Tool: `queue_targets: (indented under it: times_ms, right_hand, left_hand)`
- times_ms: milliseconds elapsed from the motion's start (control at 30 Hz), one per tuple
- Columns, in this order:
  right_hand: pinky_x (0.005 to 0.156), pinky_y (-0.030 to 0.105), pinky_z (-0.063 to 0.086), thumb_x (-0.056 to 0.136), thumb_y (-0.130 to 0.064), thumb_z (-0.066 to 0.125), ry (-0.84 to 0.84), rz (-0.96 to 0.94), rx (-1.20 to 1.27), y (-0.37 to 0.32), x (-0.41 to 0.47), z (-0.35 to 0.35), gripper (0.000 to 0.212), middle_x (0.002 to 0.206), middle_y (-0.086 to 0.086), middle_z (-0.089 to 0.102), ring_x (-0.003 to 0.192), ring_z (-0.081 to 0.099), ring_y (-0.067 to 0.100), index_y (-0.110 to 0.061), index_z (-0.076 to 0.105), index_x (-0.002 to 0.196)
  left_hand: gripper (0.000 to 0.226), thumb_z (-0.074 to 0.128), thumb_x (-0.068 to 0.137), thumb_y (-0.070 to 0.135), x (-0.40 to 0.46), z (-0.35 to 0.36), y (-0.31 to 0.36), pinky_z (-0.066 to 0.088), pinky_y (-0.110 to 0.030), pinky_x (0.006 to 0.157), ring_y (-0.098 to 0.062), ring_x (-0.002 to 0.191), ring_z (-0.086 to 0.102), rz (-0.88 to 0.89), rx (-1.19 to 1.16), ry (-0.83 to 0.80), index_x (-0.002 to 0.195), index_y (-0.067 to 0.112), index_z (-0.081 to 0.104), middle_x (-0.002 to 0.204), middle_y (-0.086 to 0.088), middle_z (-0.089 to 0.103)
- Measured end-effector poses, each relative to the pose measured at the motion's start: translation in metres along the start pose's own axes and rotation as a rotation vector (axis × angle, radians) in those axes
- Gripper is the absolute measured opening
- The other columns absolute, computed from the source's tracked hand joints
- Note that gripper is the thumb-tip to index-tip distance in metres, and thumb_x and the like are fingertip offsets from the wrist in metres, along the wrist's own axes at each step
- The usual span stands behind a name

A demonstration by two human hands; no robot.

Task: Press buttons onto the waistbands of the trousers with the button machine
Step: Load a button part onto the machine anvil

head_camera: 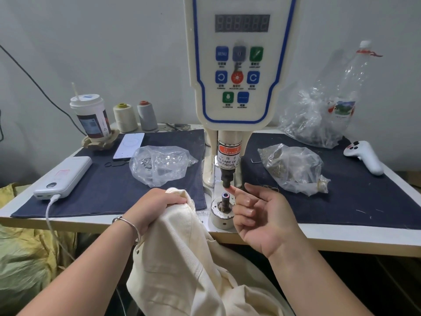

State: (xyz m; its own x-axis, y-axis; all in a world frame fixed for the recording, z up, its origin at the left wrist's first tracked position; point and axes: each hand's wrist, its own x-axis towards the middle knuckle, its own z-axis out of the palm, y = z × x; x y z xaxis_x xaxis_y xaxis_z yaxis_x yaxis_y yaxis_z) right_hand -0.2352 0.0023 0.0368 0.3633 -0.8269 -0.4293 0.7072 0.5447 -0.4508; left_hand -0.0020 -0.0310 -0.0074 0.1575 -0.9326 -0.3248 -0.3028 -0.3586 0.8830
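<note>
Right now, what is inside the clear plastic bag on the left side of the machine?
The clear plastic bag holds small shiny silver metal pieces, probably buttons, gathered mostly at its left end. The crumpled plastic blurs the rest, so their exact shape and number cannot be told.

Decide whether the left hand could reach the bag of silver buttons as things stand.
Probably not freely: the left hand grips the cream trousers. The bag of silver buttons lies just beyond it with nothing between, so releasing first would do.
</note>
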Motion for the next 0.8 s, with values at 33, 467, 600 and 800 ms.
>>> queue_targets:
  times_ms: [33, 467, 600, 800]
  right_hand:
    - [0.033, 0.016, 0.02, 0.084, -0.015, 0.051, 0.007, -0.033, -0.01, 0.004, -0.002, -0.001, 0.034, 0.05, -0.001, 0.039, 0.035, 0.031, 0.008, 0.008, 0.064, 0.105]
    - [0.076, 0.033, 0.05, 0.087, -0.009, 0.058, -0.036, -0.93, -1.524, 0.068, 0.074, 0.084, 0.017, 0.088, -0.004, 0.066, 0.078, 0.059, 0.014, -0.018, 0.07, 0.094]
    - [0.088, 0.04, 0.046, 0.095, -0.014, 0.047, 0.034, -0.853, -2.024, 0.056, 0.152, 0.129, 0.026, 0.117, 0.005, 0.049, 0.113, 0.045, 0.023, -0.026, 0.066, 0.106]
    - [0.083, 0.034, 0.035, 0.094, -0.018, 0.048, 0.019, -0.71, -2.511, 0.074, 0.217, 0.148, 0.033, 0.125, 0.005, 0.041, 0.123, 0.032, 0.027, -0.03, 0.063, 0.12]
  left_hand:
    - [0.022, 0.075, 0.079, 0.025, -0.001, 0.0, 0.0, 0.044, -0.034, 0.072, -0.02, 0.069, 0.063, 0.001, -0.004, -0.002, 0.08, 0.003, 0.074, 0.071, -0.006, 0.069]
    - [0.019, 0.064, 0.083, 0.013, -0.004, -0.02, -0.009, 0.056, -0.029, 0.072, -0.024, 0.085, 0.07, 0.04, -0.457, -0.232, 0.095, 0.004, 0.076, 0.095, -0.017, 0.073]
    - [0.019, 0.066, 0.084, 0.018, 0.0, -0.025, -0.01, 0.057, -0.028, 0.08, -0.024, 0.091, 0.071, 0.005, -0.501, -0.27, 0.096, 0.007, 0.077, 0.104, -0.017, 0.073]
    - [0.037, 0.065, 0.085, 0.018, 0.008, -0.041, -0.019, 0.053, -0.039, 0.096, -0.03, 0.102, 0.066, -0.084, -0.792, -0.567, 0.116, -0.001, 0.068, 0.114, -0.02, 0.067]
